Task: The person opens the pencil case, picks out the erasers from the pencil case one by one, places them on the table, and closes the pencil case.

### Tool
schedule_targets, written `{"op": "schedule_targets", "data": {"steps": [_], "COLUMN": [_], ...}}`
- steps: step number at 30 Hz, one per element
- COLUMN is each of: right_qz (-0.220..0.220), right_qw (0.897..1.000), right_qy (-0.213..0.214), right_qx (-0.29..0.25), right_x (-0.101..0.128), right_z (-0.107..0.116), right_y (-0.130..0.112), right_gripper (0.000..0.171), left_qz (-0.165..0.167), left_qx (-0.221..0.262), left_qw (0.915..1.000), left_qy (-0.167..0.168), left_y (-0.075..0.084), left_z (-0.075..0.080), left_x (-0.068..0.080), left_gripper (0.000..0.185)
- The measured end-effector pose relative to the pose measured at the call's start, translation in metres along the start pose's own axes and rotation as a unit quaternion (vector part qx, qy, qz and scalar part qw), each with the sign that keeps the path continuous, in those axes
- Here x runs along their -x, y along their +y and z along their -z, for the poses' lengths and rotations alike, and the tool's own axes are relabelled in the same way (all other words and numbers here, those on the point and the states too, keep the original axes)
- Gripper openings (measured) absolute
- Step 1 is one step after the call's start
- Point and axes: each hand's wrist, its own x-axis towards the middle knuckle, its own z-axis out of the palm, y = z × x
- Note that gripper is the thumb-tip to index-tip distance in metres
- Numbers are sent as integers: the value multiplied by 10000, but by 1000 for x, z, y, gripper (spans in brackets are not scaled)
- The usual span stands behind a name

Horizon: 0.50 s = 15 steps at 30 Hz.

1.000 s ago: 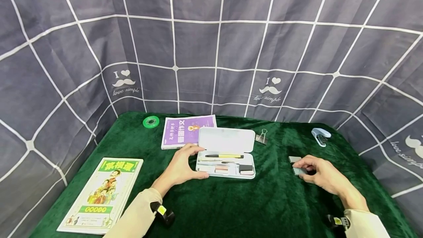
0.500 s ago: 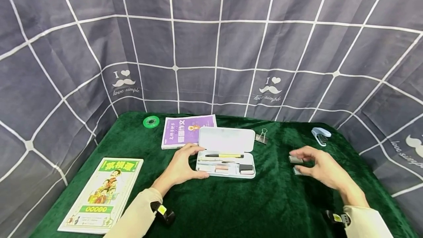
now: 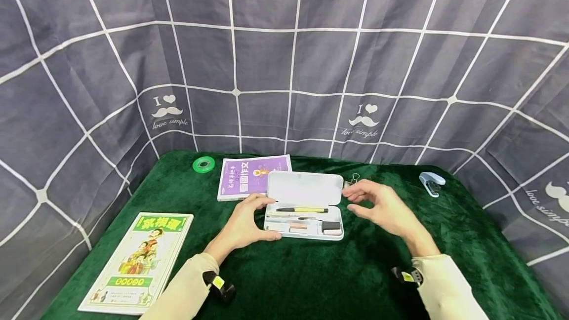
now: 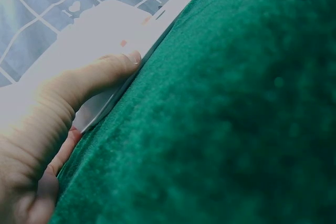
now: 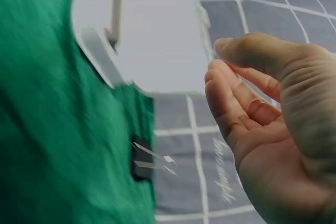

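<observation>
A white pencil case [image 3: 306, 189] lies open on the green cloth, lid tipped back. Its tray holds a yellow pen [image 3: 302, 209] and small erasers [image 3: 331, 226]. My left hand [image 3: 261, 219] grips the case's left end, thumb at the front edge and fingers at the back; the left wrist view shows the thumb [image 4: 105, 72] pressed on the case [image 4: 113, 27]. My right hand [image 3: 353, 202] hovers just off the case's right end, fingers loosely bent and empty. In the right wrist view that hand [image 5: 236, 103] is beside the case [image 5: 152, 35].
A binder clip [image 3: 354, 179] lies behind my right hand, also seen as the binder clip [image 5: 149, 163]. A stapler [image 3: 431, 183] sits at the back right. A green tape roll [image 3: 203, 164], a purple book [image 3: 249, 177] and a green-yellow book [image 3: 138, 260] lie to the left.
My right hand has left the two small grey pieces on the right and swung left to the case's right end, empty. The left hand has not moved.
</observation>
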Motion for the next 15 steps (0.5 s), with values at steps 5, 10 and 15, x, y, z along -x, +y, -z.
{"op": "schedule_targets", "data": {"steps": [5,10,15], "right_qz": [-254,-104,96], "right_qw": [9978,9925,9879], "right_qy": [-595,-1143,-1459], "right_qx": [169,429,520], "right_x": [-2,-2,-3], "right_z": [-27,-38,-42], "right_y": [1,2,2], "right_gripper": [24,20,25], "left_qz": [-36,2,14], "left_qx": [-12,-12,-18], "left_qw": [10000,10000,10000], "left_qy": [-2,-7,-15], "left_y": [-1,0,-1], "left_z": [-1,0,0], "left_x": [0,0,0], "left_gripper": [87,87,86]}}
